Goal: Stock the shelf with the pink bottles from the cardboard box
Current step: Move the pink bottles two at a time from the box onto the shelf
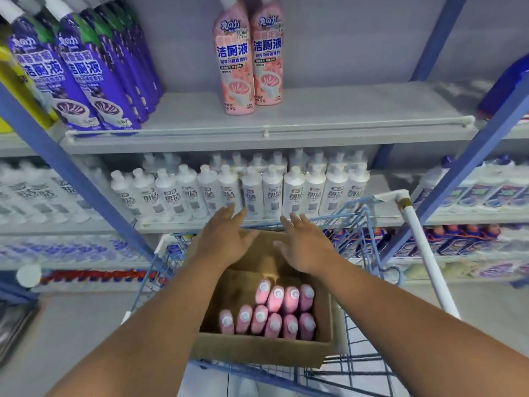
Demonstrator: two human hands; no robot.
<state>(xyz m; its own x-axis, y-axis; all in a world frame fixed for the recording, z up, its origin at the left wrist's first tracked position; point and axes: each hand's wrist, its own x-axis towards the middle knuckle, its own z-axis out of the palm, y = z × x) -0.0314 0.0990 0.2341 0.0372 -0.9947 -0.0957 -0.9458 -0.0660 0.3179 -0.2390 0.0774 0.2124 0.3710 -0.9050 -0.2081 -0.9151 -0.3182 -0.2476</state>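
Note:
A cardboard box [257, 351] sits in a blue wire cart and holds several pink bottles [274, 313] standing upright, caps up. Two pink bottles [249, 58] stand side by side on the upper grey shelf [329, 110], near its back. My left hand [226, 239] and my right hand [306, 247] hover above the far end of the box, palms down, fingers spread, holding nothing. Both hands are apart from the bottles in the box.
Purple bottles [83, 70] fill the left of the upper shelf. White bottles [243, 190] crowd the shelf below. The blue cart [363, 230] has a white handle bar [423, 253] at the right. Blue slanted shelf posts [71, 173] frame the bay.

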